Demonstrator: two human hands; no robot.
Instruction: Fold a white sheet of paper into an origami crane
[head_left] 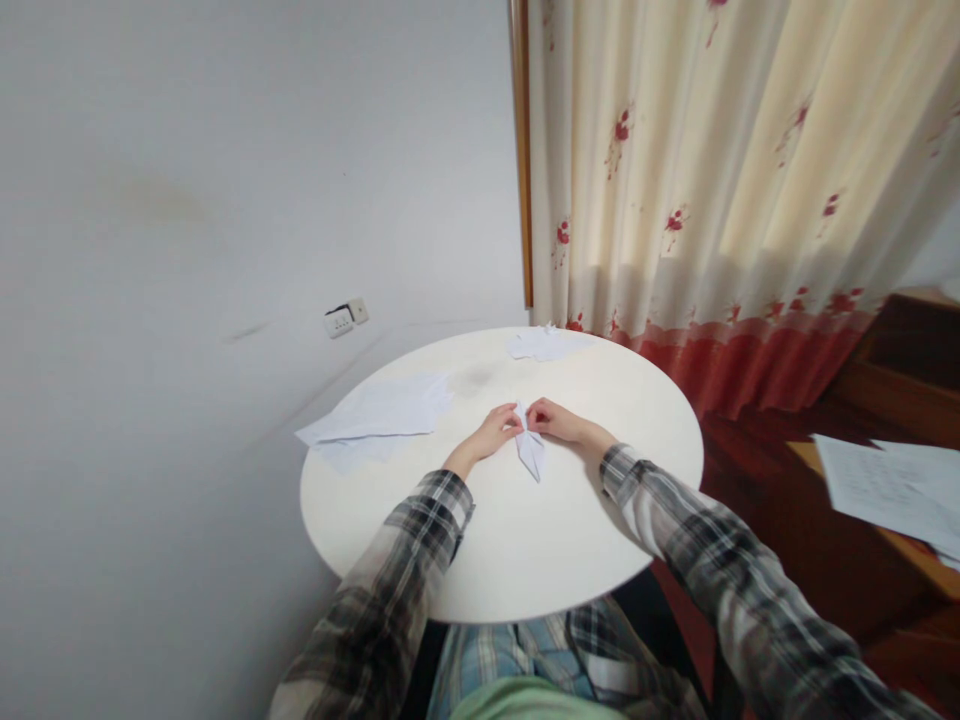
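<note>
A narrow piece of folded white paper [532, 458] lies near the middle of the round white table [525, 560], its pointed end toward me. My left hand [495, 430] pinches its left edge near the far end. From the other side, my right hand [555, 418] has its fingers closed on the right edge. Both sets of fingertips are close together, and they hide part of the folds.
A stack of white paper sheets [382, 408] overhangs the table's left edge. At the far edge rest some white paper pieces [541, 344]. Beyond stand a wall with a socket [339, 322] and a flowered curtain [675, 180]. Written sheets [885, 485] lie on wooden furniture at right.
</note>
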